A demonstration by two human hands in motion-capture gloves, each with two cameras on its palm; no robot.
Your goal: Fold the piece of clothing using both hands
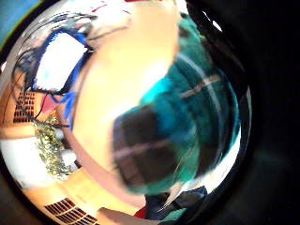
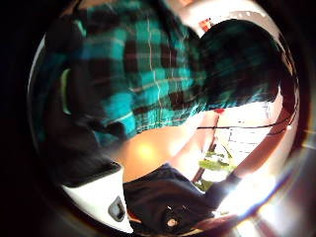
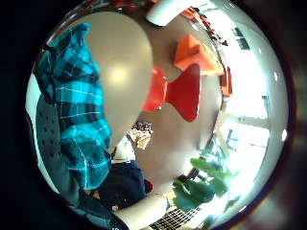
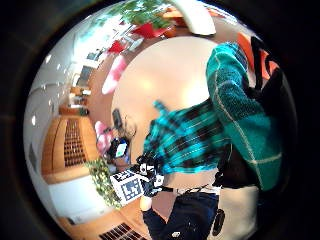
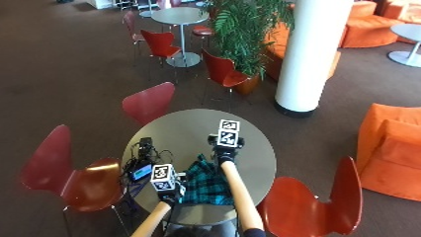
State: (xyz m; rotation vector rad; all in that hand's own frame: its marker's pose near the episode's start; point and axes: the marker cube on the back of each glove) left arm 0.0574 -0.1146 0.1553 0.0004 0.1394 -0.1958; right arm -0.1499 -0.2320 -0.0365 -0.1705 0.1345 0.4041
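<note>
A teal and black plaid shirt (image 5: 207, 185) lies bunched on the near part of the round grey table (image 5: 250, 143). My left hand (image 5: 172, 197) grips its near left edge by the table's rim; plaid cloth (image 2: 148, 79) fills most of the left thumb side palm view. My right hand (image 5: 225, 154) is at the shirt's far end, toward the table's middle, and holds a fold of cloth (image 4: 240, 125) that runs close past the palm. The rest of the shirt (image 4: 185, 140) spreads on the table between the two hands. The fingers themselves are hidden by the cloth.
A small device with a tangle of cables (image 5: 139, 168) sits on the table's left side, beside my left hand. Red chairs (image 5: 148, 101) (image 5: 79, 177) (image 5: 309, 202) ring the table. A white pillar (image 5: 309, 54) and a plant (image 5: 246, 29) stand beyond.
</note>
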